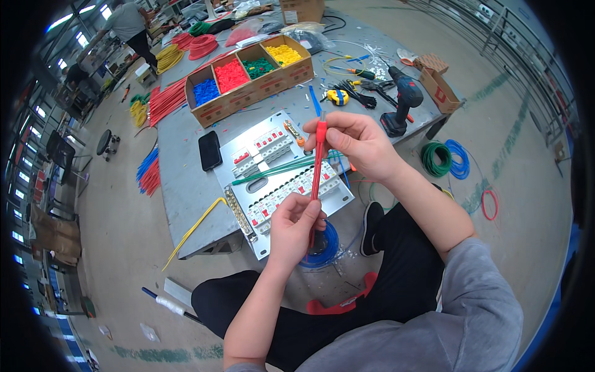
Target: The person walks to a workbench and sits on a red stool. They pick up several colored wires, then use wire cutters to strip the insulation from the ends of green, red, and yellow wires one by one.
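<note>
In front of me, over the edge of the grey table, I hold red wires [317,177] upright. A red sleeve [321,131] with a bare metal tip sits at their top. My left hand [296,224] is closed round the lower part of the wires. Up at the sleeve, my right hand [356,146] pinches with thumb and fingers. Behind the wires a metal mounting plate [338,197] lies tilted at the table edge, bearing rows of white circuit breakers [266,209] with red switches. Green wires [279,167] run across the plate, and a brass terminal bar [238,214] lines its left side.
A cardboard box [248,98] holds blue, red, green and yellow caps in compartments. Left of the plate lies a black phone [210,150]; a cordless drill [403,99] stands at the right edge. Yellow wires [197,229] overhang the table. Green [436,159] and blue wire coils [457,159] lie on the floor.
</note>
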The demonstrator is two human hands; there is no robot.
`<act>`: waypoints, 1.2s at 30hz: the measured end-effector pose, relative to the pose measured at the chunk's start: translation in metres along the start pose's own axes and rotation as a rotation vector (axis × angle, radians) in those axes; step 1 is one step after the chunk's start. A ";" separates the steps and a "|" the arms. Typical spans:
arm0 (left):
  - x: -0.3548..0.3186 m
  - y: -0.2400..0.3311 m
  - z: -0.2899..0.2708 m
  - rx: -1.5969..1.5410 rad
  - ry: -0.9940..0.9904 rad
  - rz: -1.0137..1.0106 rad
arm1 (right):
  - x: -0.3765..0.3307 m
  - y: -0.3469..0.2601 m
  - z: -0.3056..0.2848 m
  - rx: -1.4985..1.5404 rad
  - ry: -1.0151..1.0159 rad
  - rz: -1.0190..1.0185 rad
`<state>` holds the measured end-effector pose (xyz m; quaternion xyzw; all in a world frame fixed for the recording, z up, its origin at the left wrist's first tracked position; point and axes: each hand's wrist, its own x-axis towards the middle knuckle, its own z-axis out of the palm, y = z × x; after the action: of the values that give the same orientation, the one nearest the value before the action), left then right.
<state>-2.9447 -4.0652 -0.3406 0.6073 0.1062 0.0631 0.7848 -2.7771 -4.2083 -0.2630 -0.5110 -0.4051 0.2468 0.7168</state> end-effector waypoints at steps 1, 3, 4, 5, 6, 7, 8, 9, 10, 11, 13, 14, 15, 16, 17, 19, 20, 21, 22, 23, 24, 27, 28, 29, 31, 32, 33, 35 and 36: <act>-0.001 0.001 0.001 -0.008 -0.008 -0.012 | -0.001 0.000 -0.001 0.001 -0.002 0.004; -0.001 0.004 0.002 -0.023 -0.025 -0.034 | -0.002 0.000 -0.002 0.017 -0.006 0.004; -0.001 0.003 0.002 -0.040 -0.042 -0.030 | -0.003 0.002 -0.003 0.031 -0.008 0.000; -0.001 0.003 0.003 -0.057 -0.060 -0.026 | -0.003 0.003 -0.004 0.046 -0.010 -0.003; -0.001 0.002 0.003 -0.074 -0.078 -0.022 | -0.003 0.004 -0.005 0.065 -0.012 -0.005; 0.000 0.001 0.003 -0.067 -0.106 -0.017 | -0.003 0.005 -0.005 0.084 -0.015 -0.007; 0.000 0.001 0.003 -0.060 -0.134 -0.012 | -0.002 0.005 -0.005 0.103 -0.017 -0.010; 0.000 0.000 0.003 -0.053 -0.159 -0.008 | -0.002 0.003 -0.003 0.097 -0.010 0.007; 0.000 0.000 0.003 -0.070 -0.178 -0.022 | -0.002 0.000 -0.001 0.091 -0.004 0.024; -0.001 0.001 0.003 -0.086 -0.197 -0.037 | -0.002 -0.002 0.000 0.085 0.003 0.041; -0.001 0.001 0.004 -0.130 -0.236 -0.064 | -0.001 -0.003 -0.001 0.051 0.010 0.042; 0.000 0.000 0.005 -0.157 -0.252 -0.076 | -0.001 -0.004 -0.002 0.035 0.014 0.042; 0.000 -0.001 0.005 -0.183 -0.267 -0.088 | -0.001 -0.004 -0.002 0.050 0.014 0.044; 0.000 -0.002 0.005 -0.189 -0.271 -0.093 | -0.001 -0.005 -0.002 0.066 0.014 0.046; 0.001 -0.002 0.006 -0.194 -0.274 -0.097 | -0.001 -0.005 -0.002 0.082 0.015 0.049; 0.002 -0.003 0.007 -0.217 -0.294 -0.114 | 0.000 -0.005 -0.004 0.084 0.018 0.051; 0.002 -0.002 0.007 -0.235 -0.312 -0.127 | 0.000 -0.005 -0.005 0.084 0.020 0.052; 0.003 -0.002 0.008 -0.250 -0.328 -0.139 | 0.000 -0.005 -0.005 0.105 0.029 0.064; 0.003 -0.001 0.008 -0.266 -0.343 -0.160 | 0.000 -0.005 -0.005 0.125 0.038 0.076; 0.003 -0.001 0.008 -0.282 -0.357 -0.181 | 0.000 -0.005 -0.005 0.145 0.047 0.089; 0.003 0.000 0.008 -0.295 -0.368 -0.198 | 0.001 -0.005 -0.006 0.165 0.046 0.104; 0.003 0.001 0.011 -0.318 -0.346 -0.225 | 0.002 -0.005 -0.009 0.216 0.064 0.146; 0.003 0.001 0.011 -0.336 -0.348 -0.231 | 0.001 -0.002 -0.008 0.228 0.087 0.157; 0.004 -0.004 0.011 -0.349 -0.360 -0.226 | 0.000 0.000 -0.009 0.240 0.108 0.168; 0.005 -0.007 0.012 -0.347 -0.352 -0.258 | -0.001 0.000 -0.012 0.223 0.128 0.168; 0.006 -0.009 0.010 -0.337 -0.366 -0.229 | -0.001 0.000 -0.012 0.215 0.148 0.171; 0.007 -0.010 0.011 -0.328 -0.374 -0.222 | -0.003 0.000 -0.014 0.187 0.162 0.188; 0.007 -0.015 0.009 -0.311 -0.385 -0.203 | -0.003 0.002 -0.015 0.145 0.165 0.184; 0.008 -0.013 0.007 -0.284 -0.415 -0.204 | -0.003 0.003 -0.017 0.131 0.163 0.179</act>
<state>-2.9359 -4.0730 -0.3522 0.4773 -0.0060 -0.1279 0.8694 -2.7645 -4.2186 -0.2694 -0.5157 -0.2814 0.2935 0.7542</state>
